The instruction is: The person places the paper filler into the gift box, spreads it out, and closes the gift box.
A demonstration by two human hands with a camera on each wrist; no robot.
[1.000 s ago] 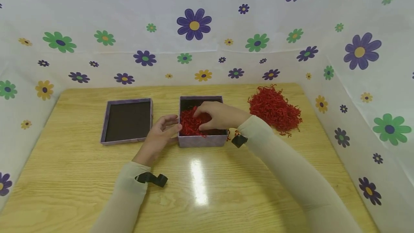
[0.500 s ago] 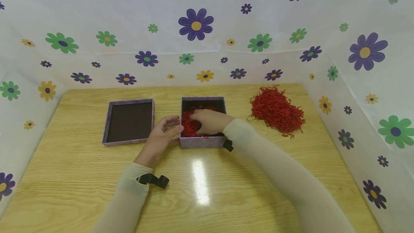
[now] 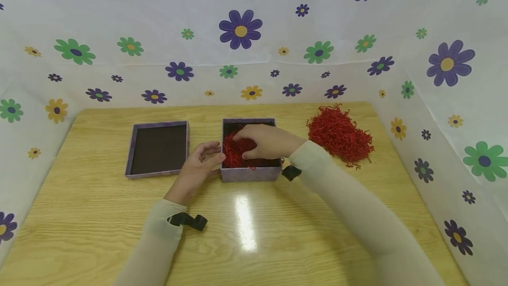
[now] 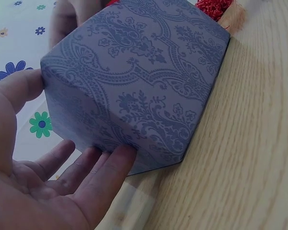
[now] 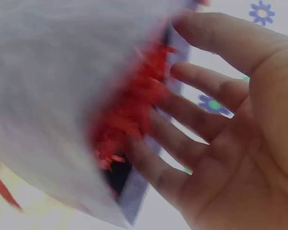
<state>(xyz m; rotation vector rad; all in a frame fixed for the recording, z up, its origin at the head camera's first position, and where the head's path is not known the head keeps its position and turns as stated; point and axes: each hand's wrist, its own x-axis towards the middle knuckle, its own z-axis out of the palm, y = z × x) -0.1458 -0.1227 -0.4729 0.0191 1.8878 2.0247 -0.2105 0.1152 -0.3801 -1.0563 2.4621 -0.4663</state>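
A purple-grey patterned box (image 3: 250,174), open at the top, stands at mid-table with red shredded paper (image 3: 232,151) inside, mostly in its left part. Against its left wall rests my left hand (image 3: 194,169), fingers loosely extended; the left wrist view shows the thumb at one corner of the box (image 4: 134,81) and fingertips along its side. My right hand (image 3: 271,141) reaches over the right wall, its fingers at the paper. In the right wrist view those fingers (image 5: 182,139) are spread and nearly straight, overlapping the red shreds (image 5: 134,103).
To the left lies the shallow lid (image 3: 160,150), dark inside face up. A loose pile of red shredded paper (image 3: 339,136) sits at the back right of the wooden table (image 3: 317,242). Flower-printed white cloth (image 3: 158,21) encloses the back and sides.
My right hand dipped into the box toward the left, pressing on the paper, then rose and drew back to the right. The left hand stays at the box's left wall.
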